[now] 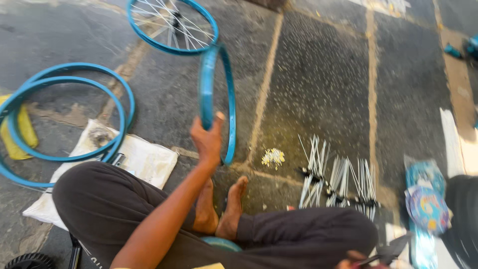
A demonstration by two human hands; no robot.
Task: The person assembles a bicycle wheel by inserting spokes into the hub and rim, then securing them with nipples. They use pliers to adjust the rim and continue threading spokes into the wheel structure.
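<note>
Left grip (pixel 208 141) raised and clenched; right grip (pixel 354 259) low.

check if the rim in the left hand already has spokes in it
No, the rim held upright by the left hand is a bare blue hoop, while only the wheel lying beyond it has spokes.

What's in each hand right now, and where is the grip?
The left hand grips the upright blue metal wheel rim at its lower edge. The right hand is mostly out of frame; its hold cannot be told.

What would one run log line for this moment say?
left hand: grips upright blue rim | right hand: mostly hidden | spokes: on floor
</note>
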